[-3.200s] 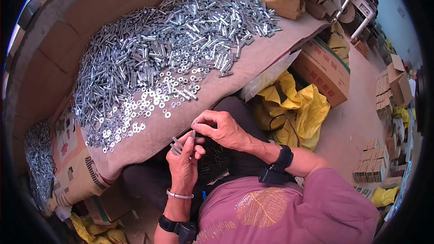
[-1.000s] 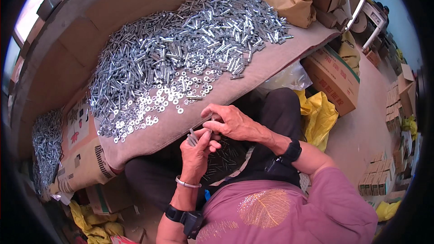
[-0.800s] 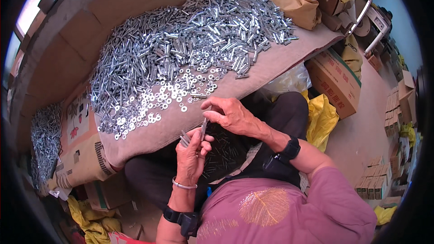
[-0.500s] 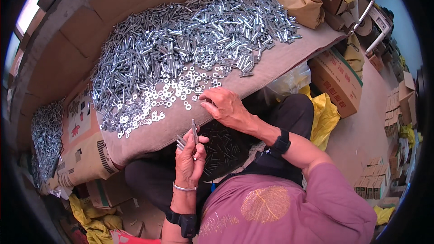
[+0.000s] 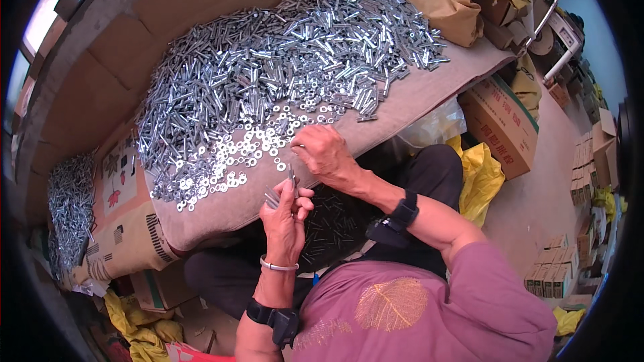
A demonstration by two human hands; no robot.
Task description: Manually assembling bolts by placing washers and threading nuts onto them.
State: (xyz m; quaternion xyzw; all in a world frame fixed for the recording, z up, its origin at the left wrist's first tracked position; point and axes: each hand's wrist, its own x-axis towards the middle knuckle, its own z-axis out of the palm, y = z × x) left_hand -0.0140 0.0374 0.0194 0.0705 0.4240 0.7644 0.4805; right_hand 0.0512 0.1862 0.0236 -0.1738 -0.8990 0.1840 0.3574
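Several slim silvery bolts (image 5: 272, 197) stick up from my left hand (image 5: 283, 222), whose fingers are closed round them below the padded surface's front edge. One bolt stands upright at the thumb tip. My right hand (image 5: 327, 155) is just above it, over the edge, with thumb and fingers curled together. Whatever is between those fingertips is too small to make out. Flat ring washers (image 5: 249, 145) lie scattered to the left of my right hand. Behind them spreads a large heap of metal bolts (image 5: 268, 60).
The brown padded surface (image 5: 376, 127) carries the heap. Dark bolts (image 5: 329, 224) lie low between my legs. A second metal pile (image 5: 70, 208) is at far left. On the right stand a cardboard box (image 5: 500, 124), a yellow bag (image 5: 479, 177) and stacked small boxes (image 5: 553, 268).
My right hand has shifted slightly left and its fingers have curled in closer. The left hand has moved a little right, still holding the bolts.
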